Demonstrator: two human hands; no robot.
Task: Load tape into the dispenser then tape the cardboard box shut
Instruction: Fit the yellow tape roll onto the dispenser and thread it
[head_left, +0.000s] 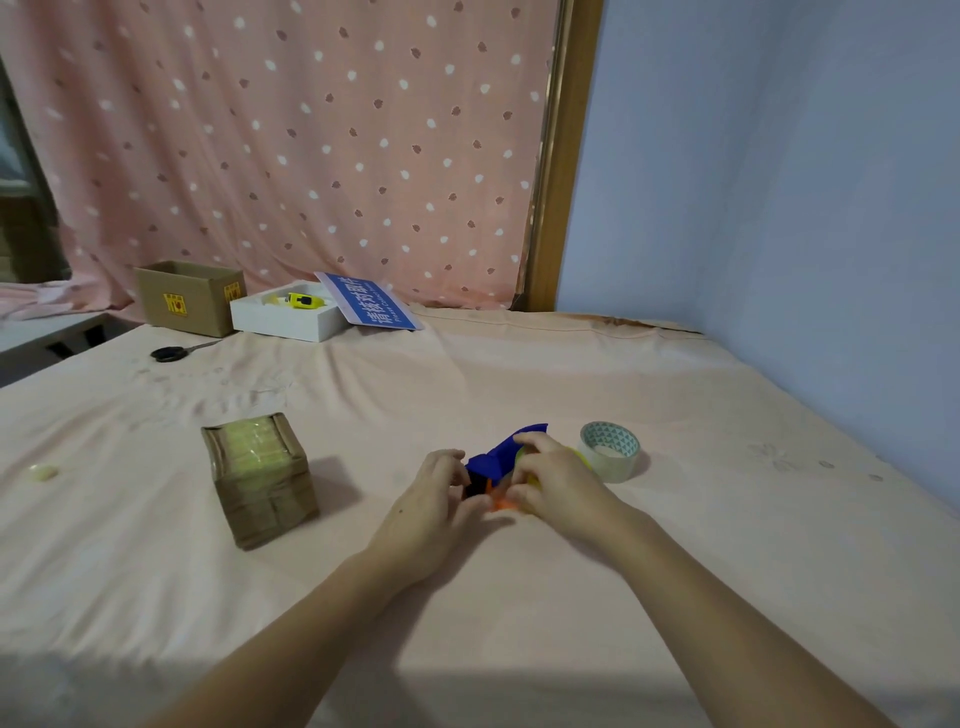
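A blue tape dispenser (501, 454) with orange parts lies on the pink sheet in the middle. My left hand (434, 499) grips its near left end. My right hand (553, 478) covers its right side, fingers curled over it; a yellowish part shows under that hand. A roll of clear tape (609, 451) with a patterned core stands just right of my right hand, untouched. A small cardboard box (260, 478), heavily wrapped in yellowed tape, sits to the left, about a hand's width from my left hand.
An open cardboard box (189, 299), a white tray (283, 317) holding a yellow tool, and a blue sign (371, 304) stand at the back left. Black scissors (171, 353) lie nearby. A small tape scrap (44, 473) lies far left. The blue wall bounds the right.
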